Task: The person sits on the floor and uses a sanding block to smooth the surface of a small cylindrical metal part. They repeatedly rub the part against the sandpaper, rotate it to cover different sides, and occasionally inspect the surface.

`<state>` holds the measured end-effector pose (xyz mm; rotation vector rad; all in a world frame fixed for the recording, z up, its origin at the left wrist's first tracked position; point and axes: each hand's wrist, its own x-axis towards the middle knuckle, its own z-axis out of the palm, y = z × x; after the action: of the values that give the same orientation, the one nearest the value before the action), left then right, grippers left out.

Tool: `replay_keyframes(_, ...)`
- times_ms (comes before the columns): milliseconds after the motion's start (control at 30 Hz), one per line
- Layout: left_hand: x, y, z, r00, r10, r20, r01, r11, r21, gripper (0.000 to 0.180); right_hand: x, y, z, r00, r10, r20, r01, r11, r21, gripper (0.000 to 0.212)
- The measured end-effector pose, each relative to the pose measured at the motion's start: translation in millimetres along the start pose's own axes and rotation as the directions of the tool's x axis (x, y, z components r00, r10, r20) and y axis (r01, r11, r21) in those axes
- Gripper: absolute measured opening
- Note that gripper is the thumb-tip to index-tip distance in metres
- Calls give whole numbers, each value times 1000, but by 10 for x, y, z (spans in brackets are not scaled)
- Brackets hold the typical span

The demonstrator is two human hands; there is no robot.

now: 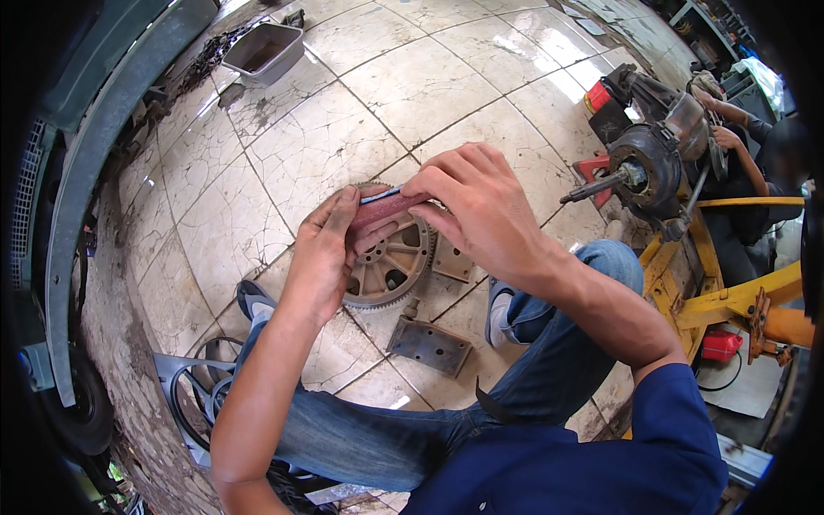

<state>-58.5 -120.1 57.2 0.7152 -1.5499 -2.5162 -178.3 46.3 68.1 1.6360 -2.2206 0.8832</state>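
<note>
My left hand (324, 257) and my right hand (476, 202) are both closed on a reddish-brown strip of sandpaper (386, 210), stretched between them above the floor. It looks folded, with a pale blue edge along its top. Below it a toothed flywheel (402, 270) lies flat, partly covered by my left hand and the strip. Beside the wheel is a flat metal plate with holes (452, 262). Closer to me sits a drilled metal block (429, 346), between my feet.
A grey basin (268, 53) stands at the far left on cracked tiles. On the right, a greasy axle assembly (648, 167) is by a yellow stand (730, 300); another person's hands (725, 136) work behind it. Vehicle bodywork (94, 154) lines the left, near looped cable (202, 378).
</note>
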Motion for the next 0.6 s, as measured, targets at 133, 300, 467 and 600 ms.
replay_keyframes(133,-8,11,18,1000,14,19,-14,999,33,39,-25,22,4,1000,21,23,-21,1000,5,17)
replay_keyframes(300,-26,15,28,997,74,28,-78,975,207,30,-25,26,-7,1000,13,-6,-13,996,92,21)
replay_keyframes(467,-20,-5,-3,995,96,22,-99,968,232,29,-24,72,13,1000,-9,11,6,980,198,21)
replay_keyframes(600,-36,8,5,996,87,6,-86,967,240,29,-1,149,-5,993,-14,119,-13,975,223,17)
